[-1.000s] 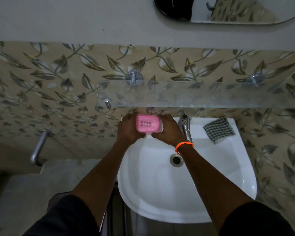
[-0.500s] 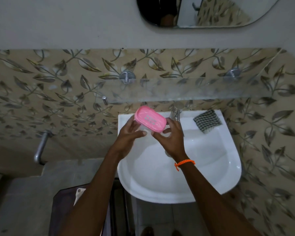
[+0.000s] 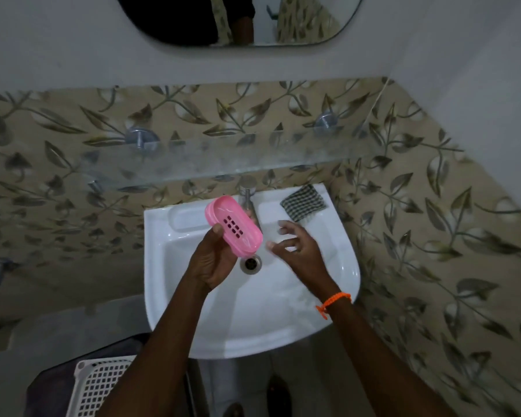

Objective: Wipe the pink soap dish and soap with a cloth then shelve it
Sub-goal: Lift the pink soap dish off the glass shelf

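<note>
My left hand [image 3: 212, 260] grips a pink oval soap dish [image 3: 233, 225] with drain slots, tilted over the white sink [image 3: 163, 266]. No soap shows on the dish. My right hand [image 3: 295, 248], with an orange band at the wrist, hovers just right of the dish, fingers spread and holding nothing. A checked cloth [image 3: 303, 203] lies folded on the sink's back right rim. The glass shelf [image 3: 223, 161] runs along the tiled wall above the sink.
A chrome tap [image 3: 248, 197] stands at the back of the sink behind the dish. A drain [image 3: 251, 263] sits in the basin. A white lattice basket [image 3: 100, 386] is at the lower left. A mirror [image 3: 238, 19] hangs above.
The dish has come down from near the shelf and toward me. My right hand has let go of it and drawn away to the right; only my left hand holds it.
</note>
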